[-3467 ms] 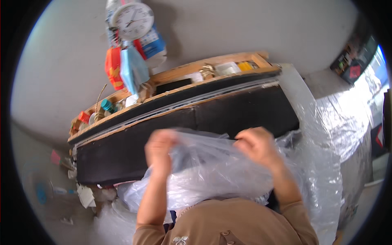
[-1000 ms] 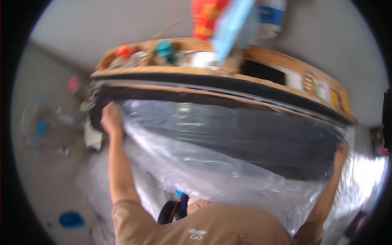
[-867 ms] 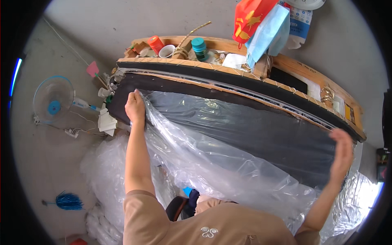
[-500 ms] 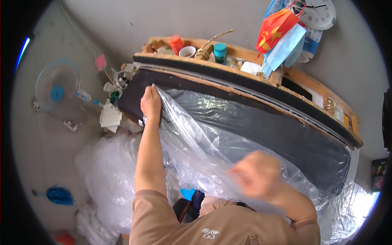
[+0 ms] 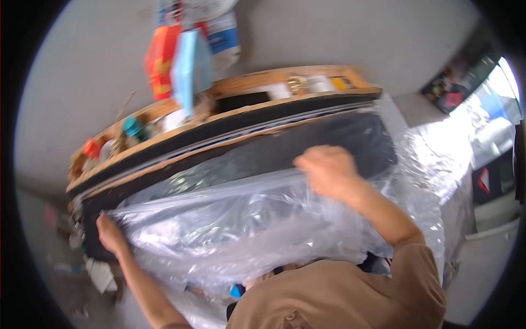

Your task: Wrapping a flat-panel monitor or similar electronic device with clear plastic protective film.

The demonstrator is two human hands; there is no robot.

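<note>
A clear plastic sheet (image 5: 219,216) lies in wrinkled folds over a long black padded surface (image 5: 246,151) in front of me. At the left end, my left hand (image 5: 111,233) is closed on the sheet's upper corner. My right hand (image 5: 330,171) is closed at the sheet's upper edge near the right, its knuckles turned up and slightly blurred. Between the two hands the edge runs in a taut, nearly straight line. The sheet's lower part drapes down toward my body.
Behind the black surface stands a wooden shelf tray (image 5: 252,82) holding a teal-lidded jar (image 5: 133,128), an orange-red cap (image 5: 91,148) and small items. A blue face mask (image 5: 189,68) and a red one (image 5: 161,60) hang above. Crumpled clear plastic (image 5: 433,153) lies at the right.
My right hand has moved up to the sheet's edge, which is now stretched between both hands. The view has turned right, so the shelf and masks appear farther left.
</note>
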